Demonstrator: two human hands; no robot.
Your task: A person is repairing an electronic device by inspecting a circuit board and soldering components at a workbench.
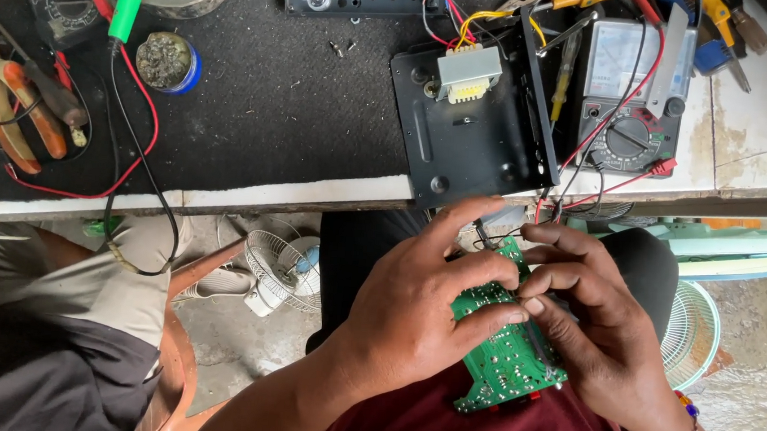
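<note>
A green circuit board (504,354) rests over my lap, solder side up, below the bench edge. My left hand (422,304) grips its left side, thumb and fingers curled over the top. My right hand (596,325) holds the right side, fingertips pressing near the board's upper middle. Thin wires run from the board up to a black metal chassis (465,136) carrying a small transformer (468,73) on the bench.
An analog multimeter (633,89) with red and black leads sits right of the chassis. Pliers and screwdrivers (13,109) lie at the left, near a round tin (167,61). Another person's leg (44,309) is at lower left. Small fans (282,271) stand on the floor.
</note>
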